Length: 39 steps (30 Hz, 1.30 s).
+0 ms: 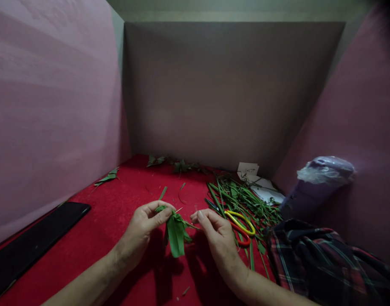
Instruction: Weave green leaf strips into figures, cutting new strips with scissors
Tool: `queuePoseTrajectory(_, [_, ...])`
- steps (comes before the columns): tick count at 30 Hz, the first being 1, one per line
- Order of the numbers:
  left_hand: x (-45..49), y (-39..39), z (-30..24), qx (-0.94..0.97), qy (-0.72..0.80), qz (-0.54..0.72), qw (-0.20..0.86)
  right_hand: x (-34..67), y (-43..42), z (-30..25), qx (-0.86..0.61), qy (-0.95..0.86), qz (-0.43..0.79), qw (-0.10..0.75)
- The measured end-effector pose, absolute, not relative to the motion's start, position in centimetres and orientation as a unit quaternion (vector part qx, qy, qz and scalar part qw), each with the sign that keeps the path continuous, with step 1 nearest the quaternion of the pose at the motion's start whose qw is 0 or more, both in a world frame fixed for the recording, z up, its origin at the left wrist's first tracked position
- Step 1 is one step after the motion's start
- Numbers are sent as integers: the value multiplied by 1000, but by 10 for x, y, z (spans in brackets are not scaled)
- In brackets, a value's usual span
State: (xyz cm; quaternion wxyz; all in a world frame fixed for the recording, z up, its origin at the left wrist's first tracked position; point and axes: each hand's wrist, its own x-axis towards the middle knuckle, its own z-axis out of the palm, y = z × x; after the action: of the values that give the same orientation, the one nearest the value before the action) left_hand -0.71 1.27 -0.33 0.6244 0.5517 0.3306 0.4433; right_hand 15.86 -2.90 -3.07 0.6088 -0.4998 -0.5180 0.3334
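- Leaf bundle (176, 240): hanging left of the scissors (236, 224), apparently being held clear of the red surface (112, 221).
- Left hand (140, 225): lying farther left of the scissors than the bundle's hanging blade; thumb and fingers are closing in a pinch on the bundle's upper end.
- Right hand (220, 238): resting just left of the scissors; fingers are curling, with thumb and fingertips coming near together. The thin stem (193, 225) is reaching toward them; whether they are gripping it cannot be told.
- Weight: the bundle is probably weighing very little; a light pinch should be sufficing.
- Stiffness: the broad blade is drooping, suggesting soft, bendable leaf; the stem is running straighter and is likely offering more firmness.
- Fragility: the blade is likely to be creasing or splitting under hard pressure; the surface of the leaf may be slipping slightly.
- Recommended hold: gathering the folded upper end for support and steadying by the stem, while leaving the loose blade free.
- Cut greenery (236, 191): lying behind and around the scissors.
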Motion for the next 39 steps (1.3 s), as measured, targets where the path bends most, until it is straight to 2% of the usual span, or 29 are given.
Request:
queuePoseTrajectory(3, [-9, 11, 1, 539, 319, 434, 648, 160, -29, -30, -502, -547, 300, 600])
queuePoseTrajectory(11, [-10, 10, 3, 524, 295, 425, 677, 157, -40, -18, -447, -611, 315, 573])
queuePoseTrajectory(17, [-8, 13, -2, 500, 332, 427, 676, 158, -39, -19, -448, -579, 364, 576])
queuePoseTrajectory(22, [-6, 17, -8, 471, 344, 407, 703, 155, -41, -22, -479, -587, 372, 536])
queuePoseTrajectory(26, [-2, 17, -11, 476, 381, 413, 677, 150, -39, -30, -495, -568, 415, 510])
queuePoseTrajectory(31, [0, 12, -12, 506, 414, 406, 639, 147, -35, -37, -490, -516, 476, 517])
queuePoseTrajectory(39, [-1, 6, 1, 505, 336, 440, 662, 153, -36, -25, -424, -407, 613, 527])
